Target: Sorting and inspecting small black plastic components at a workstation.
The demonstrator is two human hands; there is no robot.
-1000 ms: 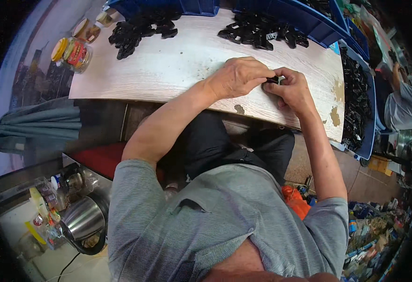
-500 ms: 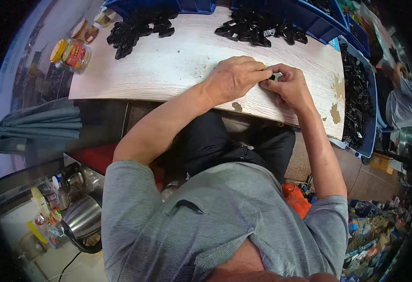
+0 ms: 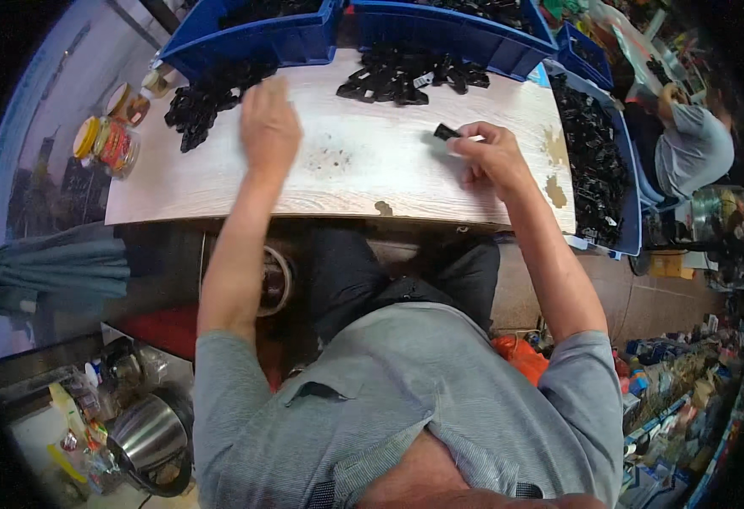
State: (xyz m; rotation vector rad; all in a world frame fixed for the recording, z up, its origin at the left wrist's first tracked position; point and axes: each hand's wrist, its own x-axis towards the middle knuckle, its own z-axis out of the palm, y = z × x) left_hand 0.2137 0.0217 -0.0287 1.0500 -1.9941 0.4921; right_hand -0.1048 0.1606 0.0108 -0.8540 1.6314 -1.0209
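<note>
Between the thumb and fingers of my right hand (image 3: 492,157) is a small black plastic part (image 3: 446,132), one end sticking out to the left above the white worktable (image 3: 406,188). My left hand (image 3: 270,127) is smeared by motion beside the left heap of black plastic parts (image 3: 192,114); whether it has anything in it does not show. A second heap of black parts (image 3: 397,78), with a few pale bits among them, lies farther back between the two hands.
Two blue bins (image 3: 257,47) (image 3: 465,36) line the table's far edge. Another bin (image 3: 635,208) full of black parts stands along the right side. A yellow-lidded jar (image 3: 111,146) is at the left edge. A person (image 3: 693,144) sits at far right.
My left hand has left my right hand and moved left toward the left heap. My right hand keeps the black part, now plainly visible. The view has shifted, showing more of the bins.
</note>
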